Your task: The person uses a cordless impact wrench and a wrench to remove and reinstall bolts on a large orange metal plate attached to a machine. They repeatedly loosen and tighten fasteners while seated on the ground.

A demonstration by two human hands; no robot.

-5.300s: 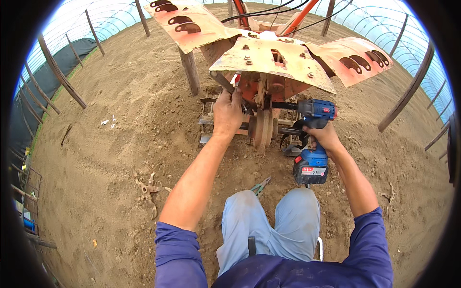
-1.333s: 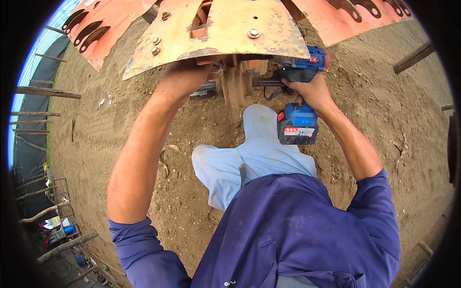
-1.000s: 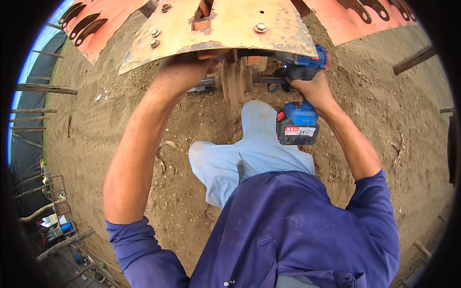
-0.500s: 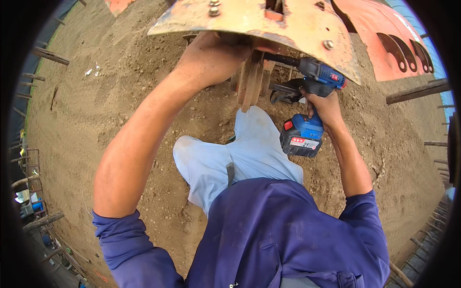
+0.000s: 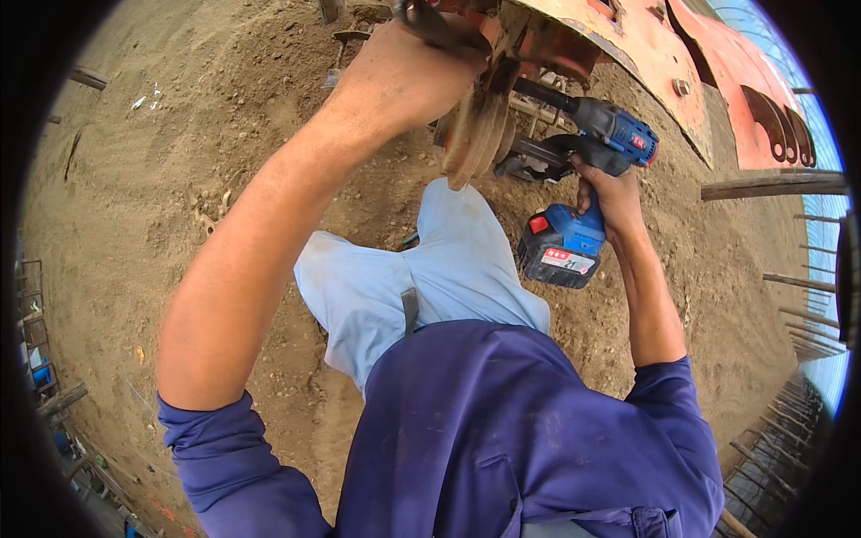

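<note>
My right hand (image 5: 612,193) is wrapped round the grip of a blue and black cordless impact wrench (image 5: 614,130) with a large battery at its base. Its long dark socket points left, up to the rusty machine parts under the orange cover, where I cannot make out the nut. My left hand (image 5: 417,72) is closed round a dark metal piece (image 5: 441,29) at the top, its fingers mostly hidden behind. Just below that hand hangs a worn, soil-caked metal disc or plate (image 5: 480,134), between the hand and the wrench.
A chipped orange metal cover (image 5: 637,67) with a bolt overhangs the wrench at the upper right. Several dark curved blades (image 5: 771,125) lie on the orange sheet beyond. Wooden posts (image 5: 776,186) stick in from the right. Loose brown soil (image 5: 134,224) surrounds my legs.
The view has shifted, and the orange cover now sits farther right, baring more machine parts. My left hand has come out from under its edge, higher up, showing the dark metal piece.
</note>
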